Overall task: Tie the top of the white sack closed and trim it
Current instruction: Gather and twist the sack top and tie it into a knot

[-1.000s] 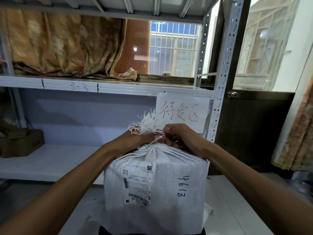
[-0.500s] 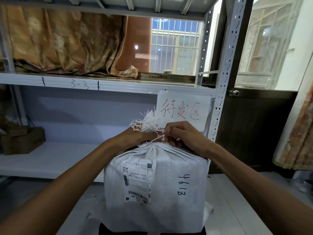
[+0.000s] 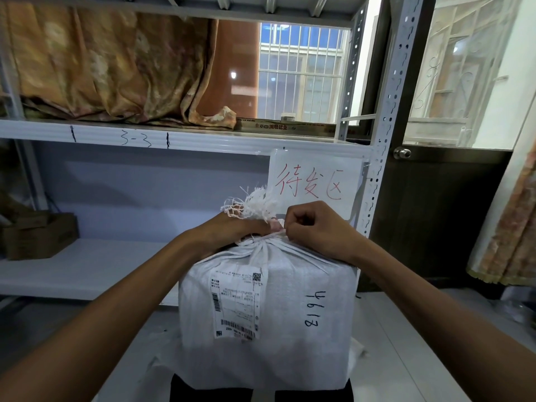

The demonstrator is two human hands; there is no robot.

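A white woven sack [image 3: 304, 329] stands upright in front of me, with a shipping label [image 3: 236, 303] and the handwritten number 4613 on its front. Its top is gathered into a neck with a frayed tuft [image 3: 255, 204] sticking up. A thin white tie [image 3: 271, 235] runs around the neck. My left hand [image 3: 232, 230] grips the neck from the left, just under the tuft. My right hand [image 3: 316, 227] is closed in a fist on the tie end at the right of the neck.
A grey metal shelving unit [image 3: 174, 137] stands right behind the sack, marked 3-3, with a paper sign [image 3: 313, 181] in red writing. A cardboard box [image 3: 40, 236] sits on the lower shelf at left. A dark door [image 3: 435, 216] with a knob is at right.
The view has drifted slightly. My right hand has shifted a little to the right along the neck with the tie; my left hand keeps its grip.
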